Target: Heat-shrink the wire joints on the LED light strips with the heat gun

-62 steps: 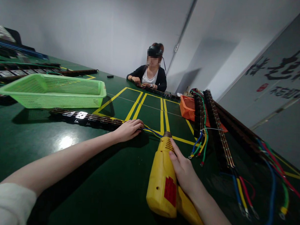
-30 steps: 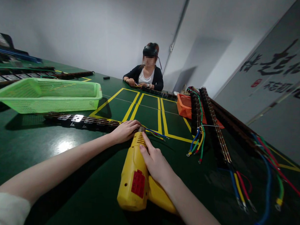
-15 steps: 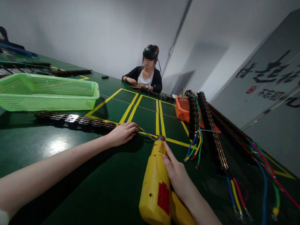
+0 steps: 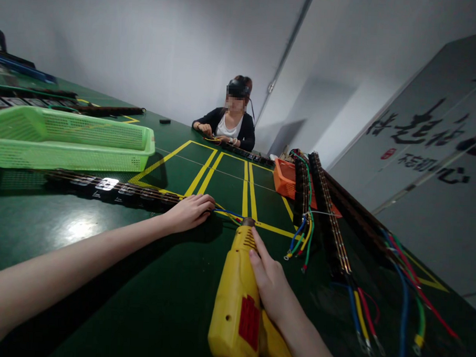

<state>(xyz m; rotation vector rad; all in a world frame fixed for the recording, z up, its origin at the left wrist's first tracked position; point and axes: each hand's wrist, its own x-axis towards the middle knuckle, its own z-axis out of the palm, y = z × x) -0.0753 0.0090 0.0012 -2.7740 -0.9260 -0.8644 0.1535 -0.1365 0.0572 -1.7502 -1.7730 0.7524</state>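
My right hand [image 4: 271,282] grips a yellow heat gun [image 4: 236,299], its metal nozzle pointing away from me at thin coloured wires [image 4: 226,215] on the green table [image 4: 177,302]. My left hand [image 4: 189,212] lies closed over the near end of a long dark strip [image 4: 103,186], right where those wires come out. The nozzle tip sits a short way to the right of my left fingers.
A light green basket [image 4: 72,139] stands at the left behind the strip. More dark strips with coloured wire tails [image 4: 327,214] lie at the right beside an orange bin [image 4: 283,178]. A person sits at the table's far end [image 4: 226,125], hands on another strip.
The heat gun swung left close to my left hand a second ago, then back right; now its nozzle points at the wires again. My left hand has stayed on the strip end.
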